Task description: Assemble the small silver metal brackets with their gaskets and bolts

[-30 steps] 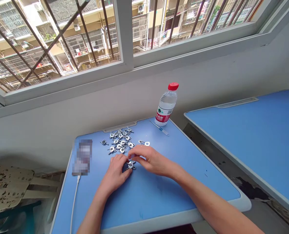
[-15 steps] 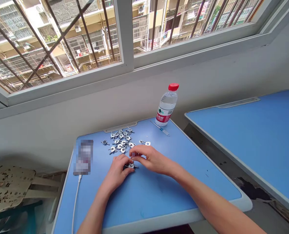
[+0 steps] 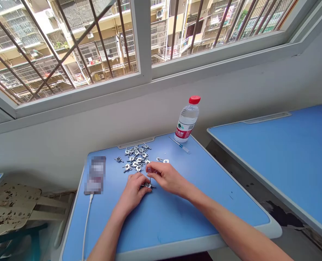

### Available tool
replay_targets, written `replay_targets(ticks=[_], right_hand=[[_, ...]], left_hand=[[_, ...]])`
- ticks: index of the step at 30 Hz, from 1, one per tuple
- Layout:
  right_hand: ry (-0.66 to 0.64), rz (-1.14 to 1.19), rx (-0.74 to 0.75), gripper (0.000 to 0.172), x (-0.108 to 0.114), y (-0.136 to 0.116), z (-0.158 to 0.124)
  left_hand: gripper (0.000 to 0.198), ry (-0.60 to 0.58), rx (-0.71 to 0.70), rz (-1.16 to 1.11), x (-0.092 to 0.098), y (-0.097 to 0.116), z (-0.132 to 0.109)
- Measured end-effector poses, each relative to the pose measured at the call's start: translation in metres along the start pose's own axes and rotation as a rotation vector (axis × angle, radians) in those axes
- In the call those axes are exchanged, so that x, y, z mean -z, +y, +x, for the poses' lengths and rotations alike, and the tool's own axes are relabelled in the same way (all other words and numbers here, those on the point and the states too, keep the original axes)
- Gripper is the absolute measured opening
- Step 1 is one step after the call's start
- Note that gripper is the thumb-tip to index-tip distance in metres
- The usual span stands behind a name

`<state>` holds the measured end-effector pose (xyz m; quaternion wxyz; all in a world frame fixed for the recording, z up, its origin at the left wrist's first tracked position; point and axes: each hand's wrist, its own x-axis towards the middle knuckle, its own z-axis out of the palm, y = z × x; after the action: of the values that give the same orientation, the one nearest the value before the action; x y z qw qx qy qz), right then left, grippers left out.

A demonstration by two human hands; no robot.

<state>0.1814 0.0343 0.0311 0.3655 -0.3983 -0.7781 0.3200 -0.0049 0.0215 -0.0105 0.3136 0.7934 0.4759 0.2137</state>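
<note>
On the blue desk, my left hand point(image 3: 136, 188) is closed, its fingers and thumb pinching a small silver metal fitting point(image 3: 148, 185) with a thin pin sticking out to the right. My right hand point(image 3: 165, 176) is shut on a small screwdriver point(image 3: 149, 170); its clear handle shows between thumb and fingers. The thin shaft points down onto the fitting, but where its tip meets the metal is too small to make out. Just beyond both hands lies a pile of similar metal fittings point(image 3: 137, 159). Two loose pieces, one of them a flat metal plate point(image 3: 165, 161), lie behind my right hand.
A water bottle point(image 3: 187, 119) with a red cap stands at the desk's back right corner, a second slim screwdriver point(image 3: 181, 146) in front of it. On the left lies a blurred phone point(image 3: 95, 175) with a white cable point(image 3: 87, 221). Another blue desk point(image 3: 280, 152) is to the right.
The whole view has shifted slightly down and right. Both hands keep their grips on the fitting and the screwdriver, and the screwdriver's shaft shows a little more clearly now.
</note>
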Motion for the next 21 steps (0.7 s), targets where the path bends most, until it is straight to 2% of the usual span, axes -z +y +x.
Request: replay_targets(ticks=[5,9,11,13,16,18,21], right_hand=[[0.033,0.020,0.008,0.007,0.004,0.003,0.001],[0.067,0.091,-0.059,0.012,0.018,0.006,0.002],[-0.007,0.046,-0.095,0.015,0.023,0.006,0.002],[-0.154,-0.079,-0.093,0.013,0.025,0.004,0.000],[-0.353,-0.291,-0.076,0.020,0.020,0.002,-0.001],[-0.423,-0.424,-0.072,0.023,0.014,0.002,-0.002],[-0.451,-0.559,-0.056,0.020,0.007,0.007,0.000]], left_hand=[[0.008,-0.002,-0.003,0.017,0.001,0.002,0.002],[0.019,-0.002,0.019,0.027,0.007,0.008,0.002],[0.027,-0.016,0.050,0.003,0.011,0.010,0.000],[0.033,-0.025,0.067,-0.014,0.014,0.009,-0.001],[0.029,-0.022,0.057,-0.007,0.015,0.008,-0.003],[0.024,-0.025,0.059,0.002,0.015,0.008,-0.003],[0.012,-0.032,0.099,0.020,0.015,0.014,-0.004]])
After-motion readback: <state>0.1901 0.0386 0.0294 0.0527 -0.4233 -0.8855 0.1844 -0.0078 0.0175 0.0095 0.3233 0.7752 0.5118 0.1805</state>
